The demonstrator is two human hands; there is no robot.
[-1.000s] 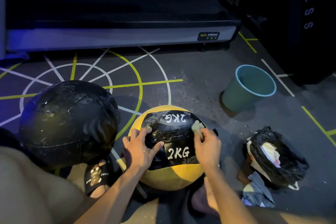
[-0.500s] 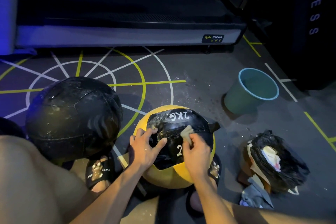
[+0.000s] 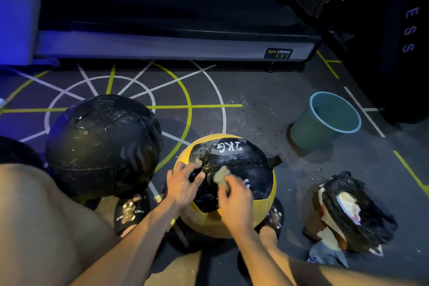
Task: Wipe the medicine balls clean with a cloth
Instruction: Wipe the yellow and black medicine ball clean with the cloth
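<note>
A yellow and black medicine ball [image 3: 241, 160] marked 2KG sits on the floor between my feet. My left hand [image 3: 183, 184] rests spread on its left side, fingers on the black panel. My right hand [image 3: 234, 195] pinches a small pale cloth [image 3: 221, 175] and presses it on the black panel near the ball's middle. A bigger black medicine ball [image 3: 102, 144], dusty and scuffed, stands to the left, touching my left knee.
A green bucket [image 3: 325, 123] stands on the floor at the right. A black bag of rubbish [image 3: 357, 211] lies at the lower right with a grey rag [image 3: 327, 254] beside it. A treadmill base [image 3: 176, 42] runs across the back. My sandals [image 3: 130, 212] flank the yellow ball.
My right hand has slid the cloth leftward across the black panel, from its right edge to the middle. The left hand has stayed on the ball's left side.
</note>
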